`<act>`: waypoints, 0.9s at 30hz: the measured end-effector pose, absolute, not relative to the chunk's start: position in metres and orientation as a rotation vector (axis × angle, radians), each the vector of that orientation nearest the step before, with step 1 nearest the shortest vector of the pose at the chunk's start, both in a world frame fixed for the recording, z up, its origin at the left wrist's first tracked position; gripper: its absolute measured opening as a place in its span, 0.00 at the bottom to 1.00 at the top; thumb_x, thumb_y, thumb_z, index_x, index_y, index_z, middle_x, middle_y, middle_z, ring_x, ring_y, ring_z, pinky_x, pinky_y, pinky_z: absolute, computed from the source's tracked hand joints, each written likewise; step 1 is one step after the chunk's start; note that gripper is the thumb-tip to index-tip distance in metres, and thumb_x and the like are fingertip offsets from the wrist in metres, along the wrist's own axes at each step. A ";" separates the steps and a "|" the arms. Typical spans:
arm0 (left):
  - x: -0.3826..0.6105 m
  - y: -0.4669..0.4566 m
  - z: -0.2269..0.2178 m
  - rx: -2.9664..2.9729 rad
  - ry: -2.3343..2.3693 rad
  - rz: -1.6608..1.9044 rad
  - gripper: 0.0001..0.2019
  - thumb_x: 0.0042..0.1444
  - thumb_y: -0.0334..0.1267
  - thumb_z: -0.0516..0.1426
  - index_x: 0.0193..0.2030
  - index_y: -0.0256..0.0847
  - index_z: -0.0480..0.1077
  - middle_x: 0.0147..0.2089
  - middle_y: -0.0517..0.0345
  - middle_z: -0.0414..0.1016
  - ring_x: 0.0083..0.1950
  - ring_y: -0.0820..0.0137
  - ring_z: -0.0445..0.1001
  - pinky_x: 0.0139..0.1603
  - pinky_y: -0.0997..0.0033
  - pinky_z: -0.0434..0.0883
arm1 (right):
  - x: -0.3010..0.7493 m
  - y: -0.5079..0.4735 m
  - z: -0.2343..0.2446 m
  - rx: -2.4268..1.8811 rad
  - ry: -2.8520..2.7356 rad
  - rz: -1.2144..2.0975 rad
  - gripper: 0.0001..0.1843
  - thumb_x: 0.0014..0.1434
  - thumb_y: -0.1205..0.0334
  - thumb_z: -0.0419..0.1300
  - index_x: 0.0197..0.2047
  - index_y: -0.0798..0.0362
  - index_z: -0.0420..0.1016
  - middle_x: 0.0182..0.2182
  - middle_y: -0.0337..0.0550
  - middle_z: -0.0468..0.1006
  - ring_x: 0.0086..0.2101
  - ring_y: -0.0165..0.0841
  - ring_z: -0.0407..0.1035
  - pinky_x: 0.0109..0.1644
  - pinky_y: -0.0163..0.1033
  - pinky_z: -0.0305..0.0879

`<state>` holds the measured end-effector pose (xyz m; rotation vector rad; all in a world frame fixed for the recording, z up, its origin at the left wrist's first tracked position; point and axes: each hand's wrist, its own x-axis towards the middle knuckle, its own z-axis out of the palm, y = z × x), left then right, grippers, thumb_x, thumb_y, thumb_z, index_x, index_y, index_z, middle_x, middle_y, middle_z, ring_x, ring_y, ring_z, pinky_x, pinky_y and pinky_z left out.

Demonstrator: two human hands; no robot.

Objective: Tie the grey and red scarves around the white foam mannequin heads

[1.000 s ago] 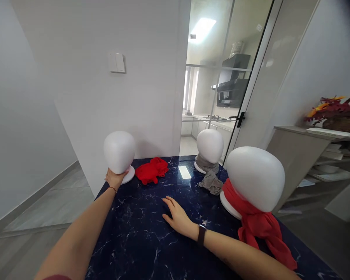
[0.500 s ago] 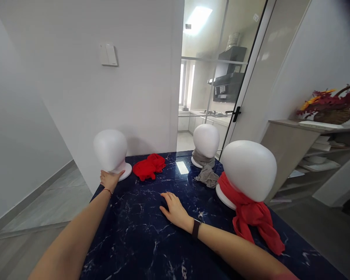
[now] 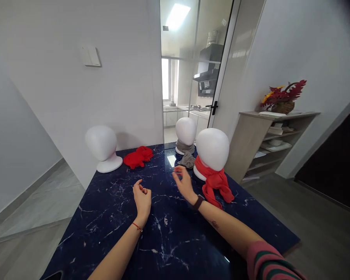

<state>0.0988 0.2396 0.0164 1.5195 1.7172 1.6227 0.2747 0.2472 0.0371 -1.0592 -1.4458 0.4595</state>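
My left hand (image 3: 142, 198) hovers over the middle of the dark blue marble table (image 3: 111, 221), fingers loosely curled, holding nothing. My right hand (image 3: 183, 184) is raised beside it with fingers apart, empty, close to the white mannequin head (image 3: 212, 149) that wears a red scarf (image 3: 216, 183). A bare white mannequin head (image 3: 102, 147) stands at the far left of the table. A loose red scarf (image 3: 138, 156) lies next to it. A third head (image 3: 186, 132) at the back wears a grey scarf (image 3: 187, 158).
A white wall with a light switch (image 3: 90, 56) rises behind the table. A glass door (image 3: 212, 85) leads to a kitchen. At the right, a wooden shelf unit (image 3: 262, 140) carries a basket of red and yellow flowers (image 3: 282, 97). Grey floor surrounds the table.
My left hand let go of the bare head's base and drew back to the table's middle. My right hand lifted off the tabletop. The view pulled back and turned right.
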 end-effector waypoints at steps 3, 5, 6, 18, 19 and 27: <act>0.102 0.215 0.011 1.530 1.677 1.643 0.23 0.46 0.26 0.52 0.52 0.41 0.60 0.34 0.64 0.58 0.30 0.75 0.63 0.41 0.66 0.67 | 0.333 0.225 0.051 -1.154 -1.226 0.042 0.12 0.60 0.55 0.54 0.44 0.52 0.65 0.42 0.46 0.70 0.42 0.34 0.66 0.48 0.43 0.64; 0.099 0.208 0.007 1.578 1.715 1.664 0.23 0.46 0.27 0.53 0.51 0.41 0.61 0.34 0.64 0.59 0.32 0.73 0.64 0.43 0.65 0.66 | 0.379 0.220 0.047 -1.259 -0.947 -0.197 0.14 0.60 0.54 0.53 0.44 0.53 0.63 0.42 0.48 0.68 0.43 0.36 0.64 0.50 0.45 0.62; 0.097 0.207 0.005 1.601 1.730 1.673 0.23 0.45 0.27 0.53 0.51 0.41 0.61 0.34 0.64 0.59 0.33 0.73 0.64 0.44 0.64 0.66 | 0.402 0.220 0.042 -1.314 -0.809 -0.260 0.15 0.60 0.53 0.52 0.46 0.54 0.62 0.44 0.50 0.67 0.44 0.36 0.63 0.51 0.45 0.60; 0.102 0.196 0.003 1.833 1.494 1.578 0.20 0.49 0.27 0.51 0.50 0.40 0.63 0.45 0.53 0.67 0.45 0.66 0.72 0.49 0.60 0.70 | 0.506 0.250 -0.008 -1.617 -0.728 0.341 0.23 0.45 0.42 0.55 0.26 0.56 0.71 0.24 0.47 0.74 0.31 0.40 0.65 0.38 0.41 0.60; 0.105 0.195 0.002 1.873 1.452 1.557 0.20 0.50 0.27 0.51 0.51 0.40 0.63 0.46 0.52 0.67 0.46 0.66 0.72 0.50 0.60 0.70 | 0.507 0.251 -0.009 -1.617 -0.732 0.351 0.22 0.44 0.43 0.55 0.24 0.56 0.71 0.22 0.46 0.73 0.30 0.39 0.65 0.37 0.41 0.60; 0.117 0.185 0.001 2.101 1.246 1.348 0.21 0.55 0.26 0.47 0.55 0.43 0.60 0.50 0.52 0.67 0.50 0.69 0.71 0.52 0.64 0.70 | 0.504 0.254 -0.014 -1.556 -0.659 0.249 0.18 0.51 0.48 0.45 0.31 0.54 0.65 0.29 0.46 0.71 0.34 0.36 0.63 0.40 0.41 0.59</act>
